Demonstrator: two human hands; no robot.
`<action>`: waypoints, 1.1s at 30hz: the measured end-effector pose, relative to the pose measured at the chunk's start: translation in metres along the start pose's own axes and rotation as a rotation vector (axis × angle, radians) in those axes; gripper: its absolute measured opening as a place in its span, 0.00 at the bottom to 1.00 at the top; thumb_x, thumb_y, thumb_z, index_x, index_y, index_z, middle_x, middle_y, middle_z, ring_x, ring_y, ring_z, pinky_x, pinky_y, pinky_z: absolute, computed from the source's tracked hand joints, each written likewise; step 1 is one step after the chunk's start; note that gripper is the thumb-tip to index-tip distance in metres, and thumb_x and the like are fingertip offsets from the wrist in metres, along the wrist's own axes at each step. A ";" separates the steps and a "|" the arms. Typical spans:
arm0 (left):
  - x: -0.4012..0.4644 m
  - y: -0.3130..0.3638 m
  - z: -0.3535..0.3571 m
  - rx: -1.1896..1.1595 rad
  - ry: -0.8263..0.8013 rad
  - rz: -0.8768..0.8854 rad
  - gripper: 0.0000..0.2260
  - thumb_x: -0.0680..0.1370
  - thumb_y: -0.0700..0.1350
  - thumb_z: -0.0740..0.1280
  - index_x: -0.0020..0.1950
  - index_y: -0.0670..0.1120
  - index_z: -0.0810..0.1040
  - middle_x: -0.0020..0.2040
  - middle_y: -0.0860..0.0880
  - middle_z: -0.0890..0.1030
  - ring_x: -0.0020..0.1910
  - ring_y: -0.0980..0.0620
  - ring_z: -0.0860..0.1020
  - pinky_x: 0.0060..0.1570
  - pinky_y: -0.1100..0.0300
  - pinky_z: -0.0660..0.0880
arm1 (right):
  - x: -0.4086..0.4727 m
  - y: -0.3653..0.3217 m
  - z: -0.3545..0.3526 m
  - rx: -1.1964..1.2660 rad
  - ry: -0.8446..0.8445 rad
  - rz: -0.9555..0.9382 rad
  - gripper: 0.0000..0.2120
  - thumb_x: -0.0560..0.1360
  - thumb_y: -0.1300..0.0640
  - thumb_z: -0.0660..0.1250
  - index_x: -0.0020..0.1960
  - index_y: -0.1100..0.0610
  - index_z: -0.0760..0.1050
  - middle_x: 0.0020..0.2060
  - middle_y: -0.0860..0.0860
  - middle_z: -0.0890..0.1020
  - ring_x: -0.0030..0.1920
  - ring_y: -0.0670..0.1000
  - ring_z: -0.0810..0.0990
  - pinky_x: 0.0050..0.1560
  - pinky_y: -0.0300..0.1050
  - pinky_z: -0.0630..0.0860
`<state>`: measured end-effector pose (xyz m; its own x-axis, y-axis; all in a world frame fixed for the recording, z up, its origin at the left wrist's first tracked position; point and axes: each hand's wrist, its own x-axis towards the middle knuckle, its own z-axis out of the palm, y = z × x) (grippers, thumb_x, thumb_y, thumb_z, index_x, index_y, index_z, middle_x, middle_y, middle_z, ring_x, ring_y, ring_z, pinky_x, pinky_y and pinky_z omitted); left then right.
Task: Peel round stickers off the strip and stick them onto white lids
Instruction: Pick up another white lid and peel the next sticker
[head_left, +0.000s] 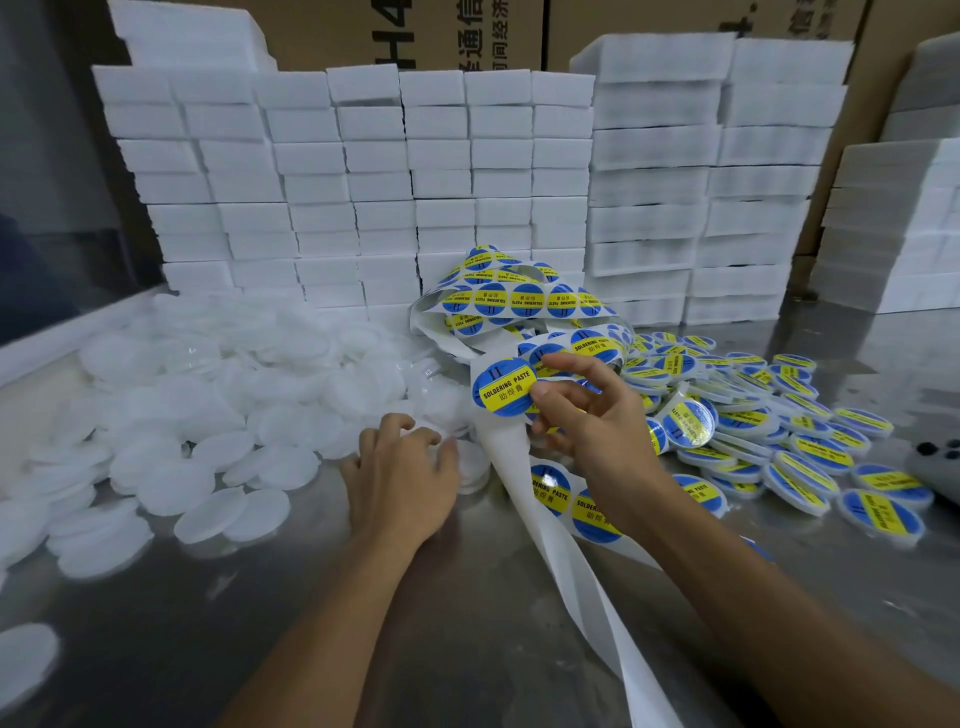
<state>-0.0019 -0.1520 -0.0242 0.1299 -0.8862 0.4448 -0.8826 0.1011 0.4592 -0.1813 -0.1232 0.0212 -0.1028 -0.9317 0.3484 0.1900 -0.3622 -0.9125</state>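
Two bare forearms are seen coming in from the bottom edge, each ending in a bare hand. No sleeve is seen on either arm as far as the edge. The left hand (402, 480) is shown from the back, with the knuckles and four fingers in view. The right hand (589, 421) is seen from its thumb side, with the thumb and fingers spread apart. Short, unpainted nails are seen on the right hand's thumb and fingertips.
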 end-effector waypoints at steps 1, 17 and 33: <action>0.000 0.001 0.001 0.023 -0.035 0.015 0.19 0.75 0.62 0.62 0.60 0.54 0.80 0.65 0.54 0.72 0.64 0.48 0.68 0.61 0.47 0.68 | 0.000 0.000 0.000 -0.010 0.007 -0.003 0.09 0.76 0.62 0.71 0.52 0.50 0.81 0.36 0.51 0.83 0.32 0.49 0.79 0.43 0.55 0.78; -0.001 0.014 -0.004 -0.584 0.231 -0.032 0.07 0.75 0.53 0.70 0.49 0.51 0.80 0.48 0.52 0.80 0.48 0.49 0.77 0.47 0.61 0.73 | 0.000 -0.011 -0.003 -0.089 0.090 -0.035 0.07 0.76 0.55 0.71 0.41 0.45 0.83 0.41 0.41 0.84 0.36 0.45 0.83 0.32 0.37 0.76; -0.016 0.049 -0.036 -1.000 0.075 0.053 0.15 0.67 0.47 0.79 0.49 0.53 0.80 0.49 0.57 0.81 0.38 0.56 0.80 0.34 0.67 0.75 | -0.005 -0.007 0.005 -0.014 -0.086 -0.020 0.22 0.72 0.53 0.75 0.62 0.44 0.70 0.42 0.55 0.87 0.38 0.50 0.85 0.38 0.45 0.80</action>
<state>-0.0311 -0.1171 0.0191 0.1595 -0.8422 0.5150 -0.1074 0.5038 0.8571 -0.1767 -0.1159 0.0265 -0.0218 -0.9236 0.3828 0.1752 -0.3805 -0.9081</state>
